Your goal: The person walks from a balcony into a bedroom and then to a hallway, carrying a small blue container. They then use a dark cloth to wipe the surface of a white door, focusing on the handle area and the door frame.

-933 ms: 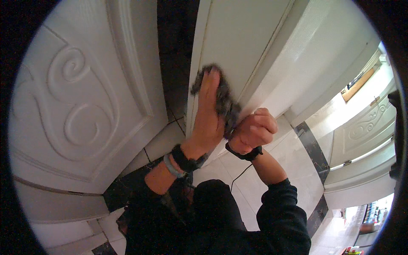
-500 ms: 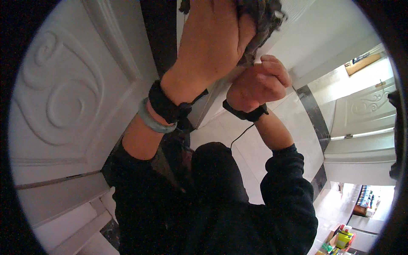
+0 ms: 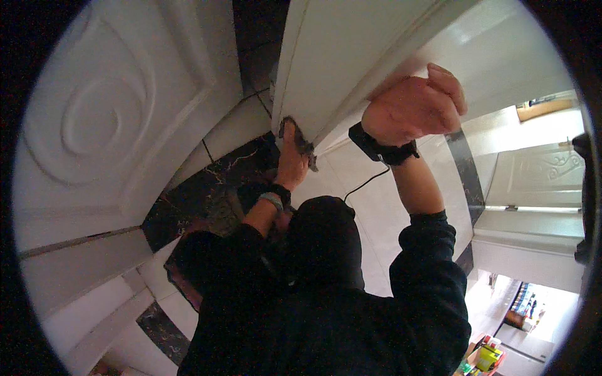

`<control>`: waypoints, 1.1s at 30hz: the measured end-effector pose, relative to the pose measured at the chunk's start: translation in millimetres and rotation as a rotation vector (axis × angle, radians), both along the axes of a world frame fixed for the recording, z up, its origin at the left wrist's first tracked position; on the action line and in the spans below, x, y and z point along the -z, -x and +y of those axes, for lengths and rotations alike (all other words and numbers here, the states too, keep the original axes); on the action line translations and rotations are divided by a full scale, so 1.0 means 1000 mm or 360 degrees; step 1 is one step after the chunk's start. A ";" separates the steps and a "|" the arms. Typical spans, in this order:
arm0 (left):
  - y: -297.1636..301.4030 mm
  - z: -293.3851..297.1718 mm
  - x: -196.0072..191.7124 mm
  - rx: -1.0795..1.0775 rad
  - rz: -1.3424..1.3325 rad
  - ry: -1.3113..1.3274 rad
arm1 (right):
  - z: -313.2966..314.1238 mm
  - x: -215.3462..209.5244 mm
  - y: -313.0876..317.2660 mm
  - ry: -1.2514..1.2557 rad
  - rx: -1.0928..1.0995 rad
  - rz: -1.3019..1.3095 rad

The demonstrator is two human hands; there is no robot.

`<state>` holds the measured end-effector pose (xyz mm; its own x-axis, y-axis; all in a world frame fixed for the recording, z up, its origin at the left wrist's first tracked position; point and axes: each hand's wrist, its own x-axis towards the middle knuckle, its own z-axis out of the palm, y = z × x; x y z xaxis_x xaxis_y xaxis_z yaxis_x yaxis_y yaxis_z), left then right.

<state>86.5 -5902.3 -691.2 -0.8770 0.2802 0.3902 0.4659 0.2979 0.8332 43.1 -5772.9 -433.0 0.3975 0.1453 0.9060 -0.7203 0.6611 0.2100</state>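
My left hand [image 3: 292, 161] is closed on a dark grey cloth [image 3: 303, 143] and presses it against the lower part of a white door's edge [image 3: 338, 56]. The cloth is crumpled, with one frayed end hanging past my fingers. Higher up, my right hand [image 3: 414, 109] is curled into a fist beside the same door's white face [image 3: 495, 56], close to it or resting on it. Nothing shows in that fist. A black band with a thin cable circles my right wrist; a dark band and a pale bangle circle the left.
At left stands another white door [image 3: 106, 125] with raised scrollwork. Below run pale floor tiles [image 3: 351, 169] and a dark marbled strip [image 3: 194, 188]. To the far right is a further white door [image 3: 533, 169]; colourful packages [image 3: 488, 357] lie at the lower right.
My left hand has moved down and away with the cloth, from the top of the view to low on the door edge. The right fist has shifted slightly right.
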 end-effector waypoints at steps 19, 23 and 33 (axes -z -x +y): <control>-0.005 0.029 0.038 0.0088 -0.0659 -0.1422 | 0.007 0.003 0.001 -0.0146 0.0071 -0.0040; 0.016 0.026 0.069 0.0291 -0.1278 -0.2015 | 0.017 0.009 -0.002 -0.0077 0.0297 -0.0089; 0.043 0.040 0.001 -0.0243 -0.0055 -0.0954 | 0.031 0.017 -0.013 -0.0502 -0.0200 -0.0262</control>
